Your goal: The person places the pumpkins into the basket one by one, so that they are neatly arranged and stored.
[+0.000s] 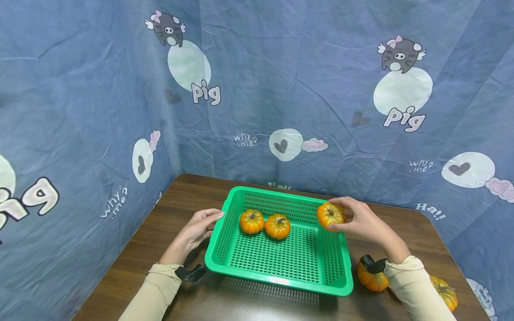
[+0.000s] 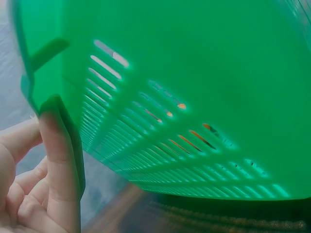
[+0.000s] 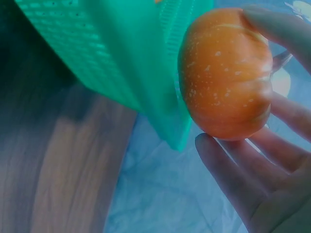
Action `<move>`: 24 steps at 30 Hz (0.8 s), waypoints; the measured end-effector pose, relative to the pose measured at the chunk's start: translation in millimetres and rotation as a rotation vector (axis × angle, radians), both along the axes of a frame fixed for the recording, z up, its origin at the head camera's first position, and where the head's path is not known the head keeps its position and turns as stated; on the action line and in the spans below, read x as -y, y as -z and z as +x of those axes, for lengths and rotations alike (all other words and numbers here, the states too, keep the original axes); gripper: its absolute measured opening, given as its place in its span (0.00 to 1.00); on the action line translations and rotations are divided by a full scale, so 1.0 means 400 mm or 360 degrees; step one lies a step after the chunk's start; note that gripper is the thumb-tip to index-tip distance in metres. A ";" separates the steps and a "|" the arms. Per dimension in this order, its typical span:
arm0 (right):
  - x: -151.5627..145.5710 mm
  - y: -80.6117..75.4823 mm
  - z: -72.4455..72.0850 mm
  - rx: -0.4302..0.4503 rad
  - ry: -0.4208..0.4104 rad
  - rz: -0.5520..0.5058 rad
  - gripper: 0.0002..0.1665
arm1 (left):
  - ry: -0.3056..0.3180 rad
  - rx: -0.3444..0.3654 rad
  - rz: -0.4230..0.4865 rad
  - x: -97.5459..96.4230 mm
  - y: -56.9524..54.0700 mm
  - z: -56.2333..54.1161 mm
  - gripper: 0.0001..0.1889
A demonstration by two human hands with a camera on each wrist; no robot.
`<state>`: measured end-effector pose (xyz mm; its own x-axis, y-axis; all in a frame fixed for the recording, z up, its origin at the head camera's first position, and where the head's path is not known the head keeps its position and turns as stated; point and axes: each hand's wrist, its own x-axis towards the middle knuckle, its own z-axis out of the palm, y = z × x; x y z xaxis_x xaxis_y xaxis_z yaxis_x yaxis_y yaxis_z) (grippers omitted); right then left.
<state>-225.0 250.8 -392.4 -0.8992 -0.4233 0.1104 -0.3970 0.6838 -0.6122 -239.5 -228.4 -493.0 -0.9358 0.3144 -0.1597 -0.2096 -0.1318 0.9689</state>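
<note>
A green plastic basket (image 1: 277, 281) with slotted walls is in the middle of the head view. My left hand (image 1: 196, 229) grips its left rim, thumb on top; in the left wrist view fingers (image 2: 58, 160) lie against the basket wall (image 2: 204, 58). My right hand (image 1: 363, 220) holds a small orange pumpkin (image 1: 331, 216) by its sides over the basket's back right corner. The right wrist view shows this pumpkin (image 3: 226, 77) beside the green rim, its stem partly behind the fingers. Inside the basket, two small pumpkins, one left (image 1: 252, 222) and one right (image 1: 277, 227), sit side by side toward the back.
On the brown wooden table (image 1: 160, 214), right of the basket, lie a pumpkin (image 1: 373, 280) and another (image 1: 446, 295), both partly hidden by the right wrist and sleeve. A blue printed cloth (image 1: 257, 89) hangs behind the table and along its left side.
</note>
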 end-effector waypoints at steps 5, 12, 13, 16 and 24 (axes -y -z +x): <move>0.027 0.000 -0.014 -0.0039 -0.0032 0.0090 0.46 | 0.0002 0.0001 0.0014 -0.001 0.001 0.000 0.13; 0.055 0.001 -0.029 -0.0049 -0.0066 0.0177 0.44 | 0.0008 -0.0020 -0.0002 -0.001 0.003 0.001 0.11; 0.058 0.001 -0.031 -0.0052 -0.0072 0.0188 0.44 | 0.0008 -0.0022 -0.0002 -0.002 0.003 0.001 0.11; 0.067 0.000 -0.037 -0.0066 -0.0098 0.0233 0.45 | 0.0011 -0.0021 0.0009 -0.002 0.005 0.000 0.11; 0.103 -0.002 -0.058 -0.0065 -0.0149 0.0331 0.42 | 0.0008 -0.0012 0.0024 0.001 0.010 -0.004 0.11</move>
